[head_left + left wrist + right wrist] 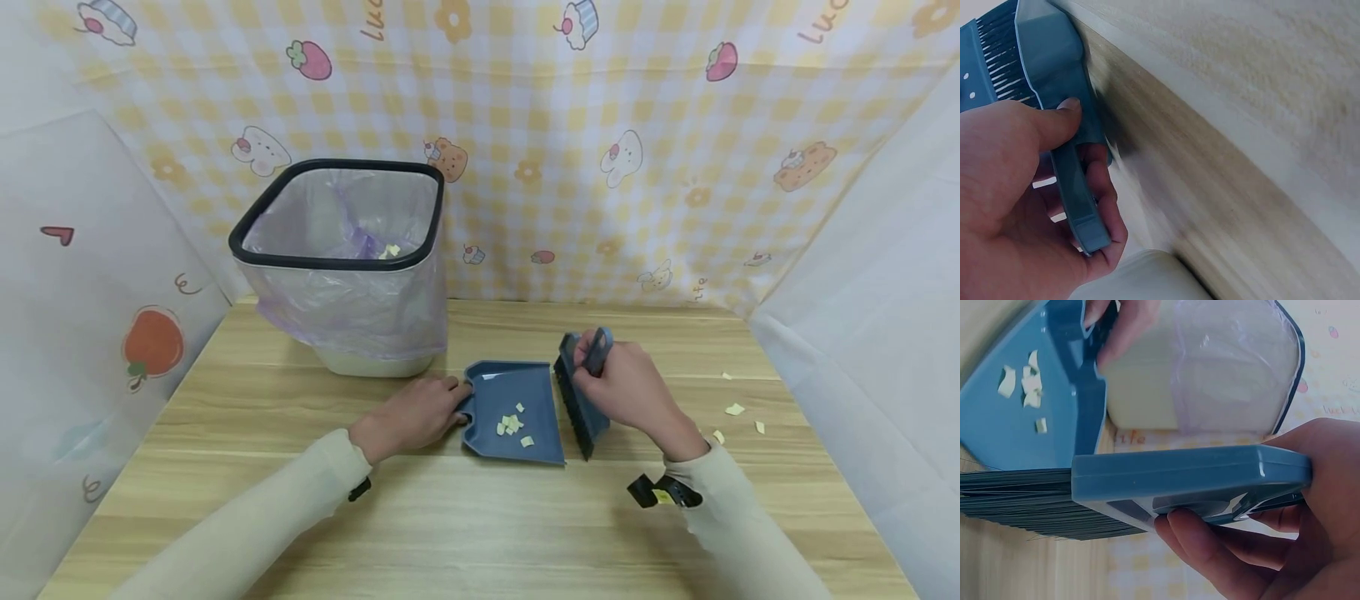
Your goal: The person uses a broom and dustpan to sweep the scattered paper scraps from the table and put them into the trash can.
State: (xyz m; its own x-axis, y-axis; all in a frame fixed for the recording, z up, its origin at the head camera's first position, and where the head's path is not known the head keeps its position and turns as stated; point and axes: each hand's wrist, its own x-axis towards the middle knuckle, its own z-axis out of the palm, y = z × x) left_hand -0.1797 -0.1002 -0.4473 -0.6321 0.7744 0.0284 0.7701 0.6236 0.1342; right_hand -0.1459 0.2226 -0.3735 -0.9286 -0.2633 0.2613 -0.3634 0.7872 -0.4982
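A blue dustpan [491, 400] lies on the wooden table, its wide lip facing right. My left hand [420, 412] grips the dustpan's handle [1079, 200], with the thumb on top and fingers curled beneath. Several pale paper scraps [512, 423] rest in the pan. In my right hand [630, 387] is a blue hand brush [1179, 478] with dark bristles [1022, 500], held by its handle. The brush stands just right of the pan's lip, with a narrow gap between them in the head view.
A white bin [375, 365] with a black rim and a translucent purple-tinted liner stands at the back left; pale scraps [390, 251] show inside it. More scraps [735, 409] lie on the table to the right. A patterned cloth [540, 167] hangs behind.
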